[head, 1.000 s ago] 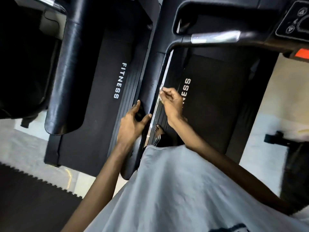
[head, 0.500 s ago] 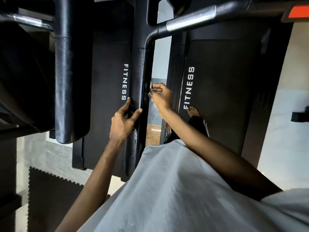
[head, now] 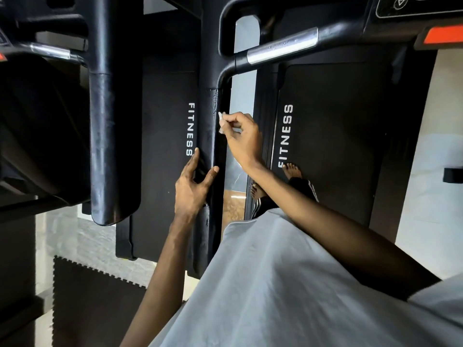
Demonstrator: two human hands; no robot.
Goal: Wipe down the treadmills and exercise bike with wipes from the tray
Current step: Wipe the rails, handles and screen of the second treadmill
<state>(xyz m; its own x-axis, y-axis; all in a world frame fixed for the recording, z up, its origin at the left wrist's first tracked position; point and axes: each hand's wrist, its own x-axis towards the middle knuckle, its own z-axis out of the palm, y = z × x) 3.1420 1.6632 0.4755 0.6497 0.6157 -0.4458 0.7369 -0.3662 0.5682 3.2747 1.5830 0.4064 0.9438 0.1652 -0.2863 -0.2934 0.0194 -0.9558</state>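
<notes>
Floor: pale floor [head: 426, 151] on the right, dark interlocking mat [head: 95, 301] at lower left. A wood-coloured patch shows in the gap between the machines.

Surface under work: the black padded centre handrail [head: 211, 136], scuffed, running away from the camera between the two belts.

Counts:
- Treadmill belts, 2, side by side, each printed FITNESS: left belt [head: 162, 171], right belt [head: 338, 146].
- Padded rails, 2: the centre one and an outer handrail [head: 112, 146] further left.
- Chrome grip bars, 2: right bar [head: 283, 47], left bar [head: 50, 51].
- Console [head: 413, 6], 1, top right, with an orange tab [head: 443, 36] just below it.
- Bare feet, 2: one foot [head: 292, 170] on the right belt, the other at that belt's left edge.
- Wipe [head: 221, 121], 1, small and white.

Hands: the right hand [head: 243, 139] pinches the wipe between thumb and fingertips, and the wipe touches the right edge of the centre handrail. The left hand [head: 193, 186] sits lower on the same rail, wrapped round it, fingers on the left face and thumb on the right.
</notes>
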